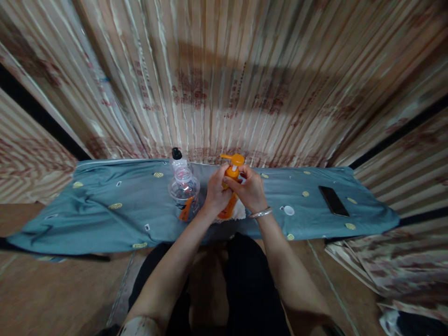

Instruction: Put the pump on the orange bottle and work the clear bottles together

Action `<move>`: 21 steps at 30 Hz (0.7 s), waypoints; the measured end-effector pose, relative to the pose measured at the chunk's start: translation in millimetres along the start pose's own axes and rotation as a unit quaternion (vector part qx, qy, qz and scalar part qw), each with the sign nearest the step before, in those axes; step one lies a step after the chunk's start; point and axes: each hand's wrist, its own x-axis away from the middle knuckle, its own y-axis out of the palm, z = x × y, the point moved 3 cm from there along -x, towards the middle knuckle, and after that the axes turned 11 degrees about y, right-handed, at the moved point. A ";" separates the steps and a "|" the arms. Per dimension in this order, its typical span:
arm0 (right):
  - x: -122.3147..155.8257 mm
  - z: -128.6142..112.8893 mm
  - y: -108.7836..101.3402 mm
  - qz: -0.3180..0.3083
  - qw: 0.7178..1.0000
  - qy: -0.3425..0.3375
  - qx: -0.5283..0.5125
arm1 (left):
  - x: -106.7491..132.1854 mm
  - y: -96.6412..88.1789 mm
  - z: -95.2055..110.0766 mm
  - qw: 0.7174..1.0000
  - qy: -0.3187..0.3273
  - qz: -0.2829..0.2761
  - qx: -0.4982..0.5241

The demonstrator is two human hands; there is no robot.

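Observation:
An orange pump bottle (232, 173) stands on a low bench covered with a blue-grey cloth (115, 205). My left hand (216, 191) is wrapped round the bottle's body from the left. My right hand (249, 190), with a silver bangle on the wrist, grips the neck just under the orange pump head. A white cloth (238, 213) lies under the bottle. Just left of my hands stands a clear plastic bottle (184, 189) with a black cap and an orange label.
A black phone (333, 200) lies on the cloth at the right, and a small white cap (289, 210) lies near my right wrist. Striped curtain fabric hangs behind the bench. Folded patterned fabric (378, 261) lies on the floor at the right.

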 end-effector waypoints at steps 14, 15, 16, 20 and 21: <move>-10.2 -2.8 -11.3 -0.208 0.969 -0.085 -0.106 | 5.1 -5.0 6.5 1.000 -0.022 -0.006 0.014; -11.0 -2.0 -12.4 -0.220 0.964 -0.090 -0.117 | 5.1 -5.3 7.8 0.999 -0.028 -0.010 0.015; -11.6 -0.9 -13.4 -0.232 0.960 -0.092 -0.125 | 5.1 -5.5 8.8 0.999 -0.033 -0.012 0.014; -12.4 1.9 -16.1 -0.229 0.960 -0.094 -0.131 | 5.2 -5.8 10.9 0.999 -0.039 -0.020 0.011; -12.0 1.5 -16.4 -0.217 0.963 -0.094 -0.126 | 5.2 -5.9 11.3 0.999 -0.035 -0.020 0.011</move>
